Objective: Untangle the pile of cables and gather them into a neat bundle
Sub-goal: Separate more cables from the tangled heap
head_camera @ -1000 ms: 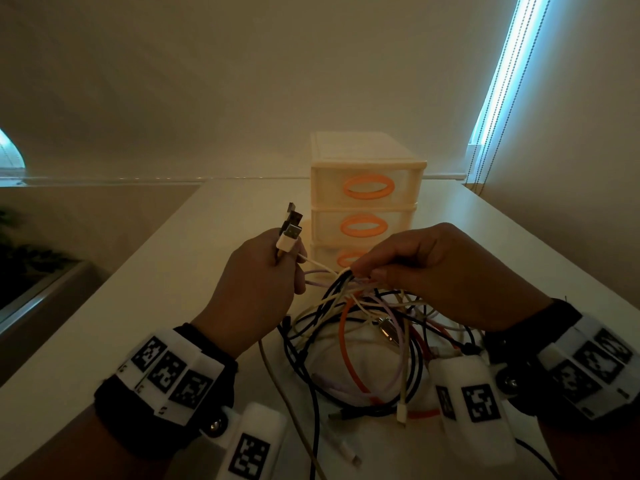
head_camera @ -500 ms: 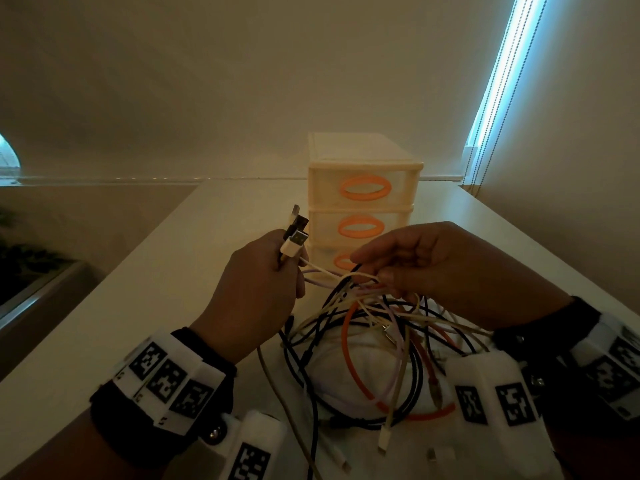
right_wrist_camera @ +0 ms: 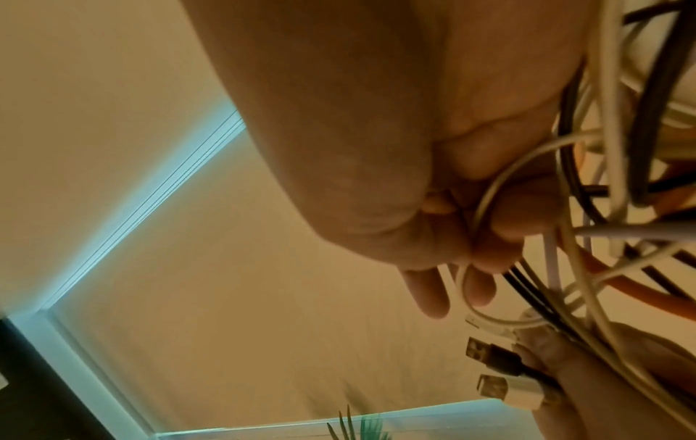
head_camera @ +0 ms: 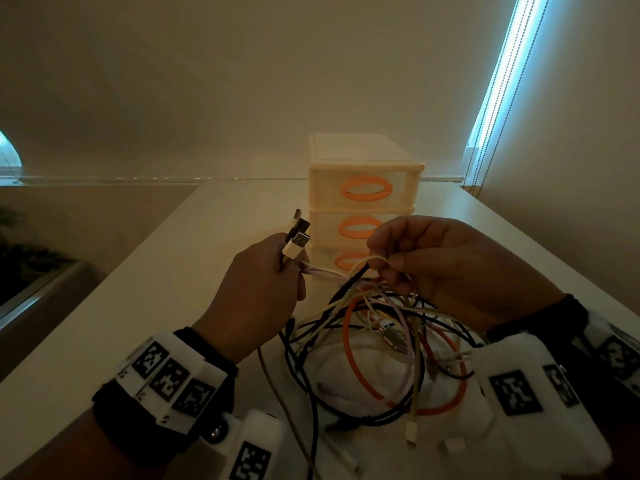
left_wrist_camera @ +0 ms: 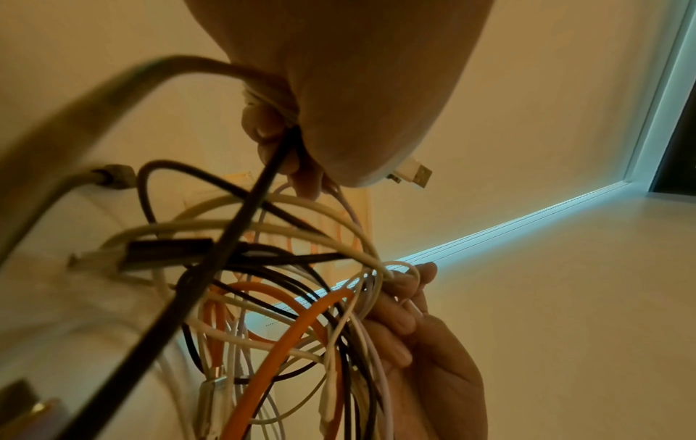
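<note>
A tangle of black, white, lilac and orange cables point(head_camera: 374, 355) hangs and lies between my hands over the white table point(head_camera: 180, 292). My left hand point(head_camera: 258, 299) grips several cable ends in its fist; their USB plugs point(head_camera: 297, 237) stick up out of it, also seen as plugs point(right_wrist_camera: 497, 372) in the right wrist view. My right hand point(head_camera: 450, 268) pinches a white cable loop point(head_camera: 372, 263) between thumb and fingers, lifted above the pile. The left wrist view shows the orange cable point(left_wrist_camera: 286, 345) and the right hand's fingers point(left_wrist_camera: 410, 294) among the strands.
A cream three-drawer organiser point(head_camera: 362, 192) with orange handles stands right behind the hands. A window blind with bead chains point(head_camera: 498, 95) is at the right wall. The table's left edge drops off beside my left forearm. Loose plugs point(head_camera: 410, 433) lie near the front.
My right hand has risen and drawn a white cable loop up out of the tangle, with the cables lifting along. The left hand keeps its hold on the plug ends.
</note>
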A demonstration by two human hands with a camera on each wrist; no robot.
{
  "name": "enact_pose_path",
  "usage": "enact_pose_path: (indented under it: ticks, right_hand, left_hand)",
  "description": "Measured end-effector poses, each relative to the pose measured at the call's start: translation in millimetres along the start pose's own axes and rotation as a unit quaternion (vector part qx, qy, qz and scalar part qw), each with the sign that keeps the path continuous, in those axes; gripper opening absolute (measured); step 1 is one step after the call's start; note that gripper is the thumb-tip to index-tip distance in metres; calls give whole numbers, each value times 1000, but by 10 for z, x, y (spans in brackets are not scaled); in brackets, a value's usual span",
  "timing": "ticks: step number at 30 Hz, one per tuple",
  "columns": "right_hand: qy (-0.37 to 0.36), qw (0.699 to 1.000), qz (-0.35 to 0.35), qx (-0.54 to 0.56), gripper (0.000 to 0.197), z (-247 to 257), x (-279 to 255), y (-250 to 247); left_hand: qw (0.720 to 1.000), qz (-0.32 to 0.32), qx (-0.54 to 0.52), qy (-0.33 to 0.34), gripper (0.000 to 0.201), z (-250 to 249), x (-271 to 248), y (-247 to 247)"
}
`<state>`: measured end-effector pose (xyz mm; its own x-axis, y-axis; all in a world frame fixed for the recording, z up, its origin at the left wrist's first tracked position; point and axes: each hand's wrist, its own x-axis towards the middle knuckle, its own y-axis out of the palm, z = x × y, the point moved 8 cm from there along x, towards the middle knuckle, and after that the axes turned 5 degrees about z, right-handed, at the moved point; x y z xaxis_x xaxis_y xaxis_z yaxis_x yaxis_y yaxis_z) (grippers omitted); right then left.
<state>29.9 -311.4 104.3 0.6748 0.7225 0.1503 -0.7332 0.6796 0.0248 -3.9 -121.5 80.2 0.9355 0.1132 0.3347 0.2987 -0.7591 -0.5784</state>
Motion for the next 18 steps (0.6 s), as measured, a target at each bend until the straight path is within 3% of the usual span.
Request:
enact_pose_path:
  ticks: [2,4,5,7,9,11,13,15,16,18]
  right_hand:
    - [20,999,-10,46,25,-7,-2,12]
    - [37,996,-39,-72,16,28,-12,-3]
    - [37,976,-54,-210,11,83,-13,-1]
    - [11,893,-57,-445,10,221,-1,74]
    - [-6,857,-53,-513,12,316,15,137]
    - [-26,854,-73,-515,14,390,16,97]
    - [-64,901,-130,-410,19,427,9,-33]
    - [-120,962,-191,-156,24,391,-6,-197]
    - [-150,966,-210,-16,26,363,-7,-289]
    - [-191,941,-212,180,30,340,2,-437]
  left_hand:
    - [1000,-1,7,4,29,-14,-1,-5]
    - [1000,-1,2,6,29,-24,-3,-8]
    - [1000,-2,-1,7,29,-29,-7,-7]
    - [1000,0,0,11,28,-32,-13,5]
    - [1000,4,7,14,29,-35,-18,18]
    - [1000,8,5,8,29,-25,-18,35]
    - [1000,9,-2,4,27,-33,-19,47]
    - [1000,6,17,9,24,-36,-11,38]
    - [1000,3,27,6,23,-15,4,20]
    - [1000,-17,12,-21,25,93,41,-42]
